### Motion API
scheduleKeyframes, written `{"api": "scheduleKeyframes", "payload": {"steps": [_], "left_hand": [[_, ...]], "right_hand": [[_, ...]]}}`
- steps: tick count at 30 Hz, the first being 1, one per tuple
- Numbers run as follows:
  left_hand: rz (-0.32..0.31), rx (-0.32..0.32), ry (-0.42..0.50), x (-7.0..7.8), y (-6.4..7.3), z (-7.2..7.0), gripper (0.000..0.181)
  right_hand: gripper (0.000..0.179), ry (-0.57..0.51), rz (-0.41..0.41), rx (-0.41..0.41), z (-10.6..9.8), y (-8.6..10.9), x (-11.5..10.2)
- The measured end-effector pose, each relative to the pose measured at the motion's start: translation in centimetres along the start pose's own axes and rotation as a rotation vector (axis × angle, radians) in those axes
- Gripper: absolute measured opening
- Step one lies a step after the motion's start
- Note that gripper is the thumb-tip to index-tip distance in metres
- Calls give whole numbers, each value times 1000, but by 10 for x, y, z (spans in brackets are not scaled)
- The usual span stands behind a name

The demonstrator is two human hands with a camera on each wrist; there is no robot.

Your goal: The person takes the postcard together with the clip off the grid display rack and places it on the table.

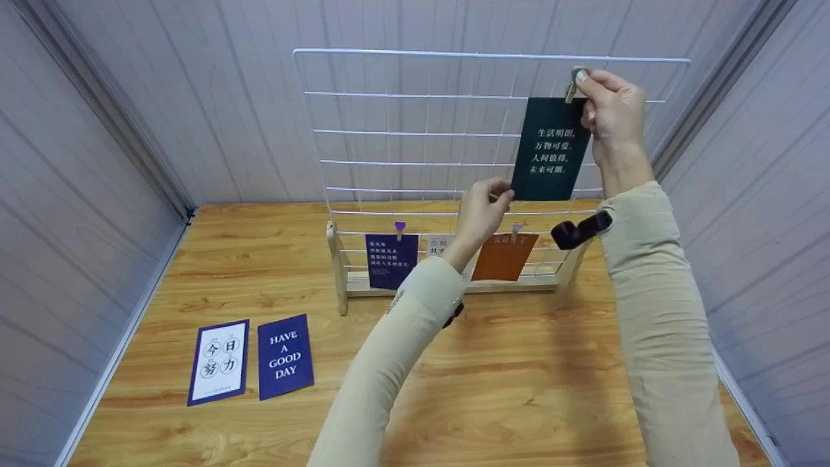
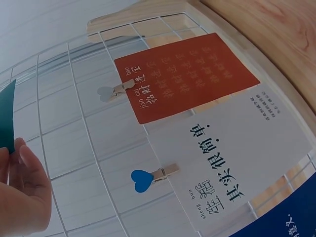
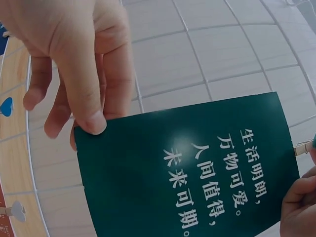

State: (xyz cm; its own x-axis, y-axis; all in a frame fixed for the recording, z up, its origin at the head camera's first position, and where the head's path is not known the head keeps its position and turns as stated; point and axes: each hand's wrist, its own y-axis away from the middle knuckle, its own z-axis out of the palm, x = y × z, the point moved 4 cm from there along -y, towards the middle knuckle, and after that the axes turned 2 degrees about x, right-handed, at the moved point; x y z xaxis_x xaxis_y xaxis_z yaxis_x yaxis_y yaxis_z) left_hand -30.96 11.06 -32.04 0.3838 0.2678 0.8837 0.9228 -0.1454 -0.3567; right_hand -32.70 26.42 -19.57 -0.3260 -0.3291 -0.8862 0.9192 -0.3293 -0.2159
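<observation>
walls [image 1: 227, 97], right grip [image 1: 616, 110] high, left grip [image 1: 481, 206] lower

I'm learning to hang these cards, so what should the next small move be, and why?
Probably ease the right hand's pinch on the clip, so it grips green card and wire together: the clip is at the card's top edge, which looks about level with that wire, and the left hand steadies a lower corner.

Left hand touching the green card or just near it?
Touching. The right wrist view shows it plainly: the left hand pinches the green card at a corner, thumb tip lying over its printed face.
</observation>
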Motion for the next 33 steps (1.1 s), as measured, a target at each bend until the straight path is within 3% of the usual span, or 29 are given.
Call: {"api": "scheduleKeyframes", "payload": {"steps": [13,27,33], "left_hand": [[26,21,-22,-8,5,-8,15],[36,-13,38,-15,15,-20,17],[31,-32,96,-21,20,-27,16]], "right_hand": [[18,-48,-24,-83,0,6,-2],[28,-25,-37,-169,-8,17,5],[24,2,-68,-225,-12,23,7]]}}
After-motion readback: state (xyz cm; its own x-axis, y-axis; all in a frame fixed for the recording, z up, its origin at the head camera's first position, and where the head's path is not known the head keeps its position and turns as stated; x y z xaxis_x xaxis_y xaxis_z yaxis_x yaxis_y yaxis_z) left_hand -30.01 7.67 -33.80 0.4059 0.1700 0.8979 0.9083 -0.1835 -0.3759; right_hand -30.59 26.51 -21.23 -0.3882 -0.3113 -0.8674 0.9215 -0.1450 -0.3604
